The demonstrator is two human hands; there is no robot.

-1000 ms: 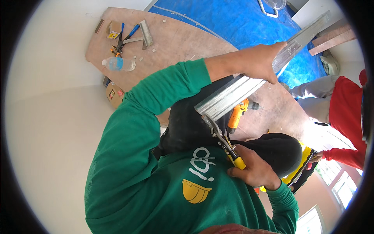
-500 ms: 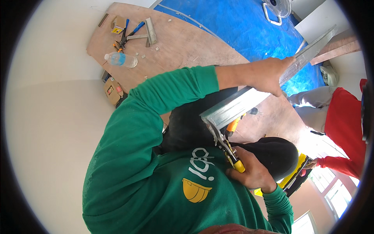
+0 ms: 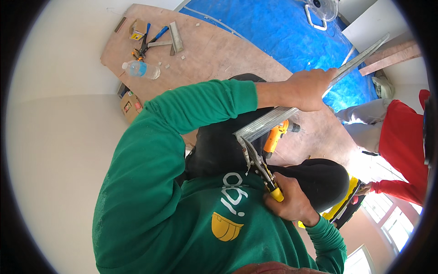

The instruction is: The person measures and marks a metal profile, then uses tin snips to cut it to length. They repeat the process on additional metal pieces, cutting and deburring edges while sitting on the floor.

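Note:
My left hand (image 3: 312, 90) is closed around a long galvanized metal channel (image 3: 267, 124), which slants from my lap up toward the far right. Its near end lies over my dark trousers. At that end are the jaws of a pair of tin snips (image 3: 258, 160) with yellow-and-black handles; a thin strip of metal hangs beside the blades. My right hand (image 3: 290, 199) is wrapped round the snips' handles, close to my green shirt. Whether the jaws are fully closed on the metal is hard to see.
An orange cordless drill (image 3: 277, 137) lies beyond my lap, near the channel. On the wooden board (image 3: 214, 50) are a water bottle (image 3: 142, 70), blue-handled tools (image 3: 147, 42), metal offcuts (image 3: 175, 37) and a small box (image 3: 138, 29). A person in red (image 3: 401, 146) is at right; a fan (image 3: 323, 11) stands on blue sheeting (image 3: 273, 32).
The channel has rolled in my left hand, showing a narrower side, and its far end has dropped slightly. More of the drill shows. The snips and my right hand have shifted slightly left.

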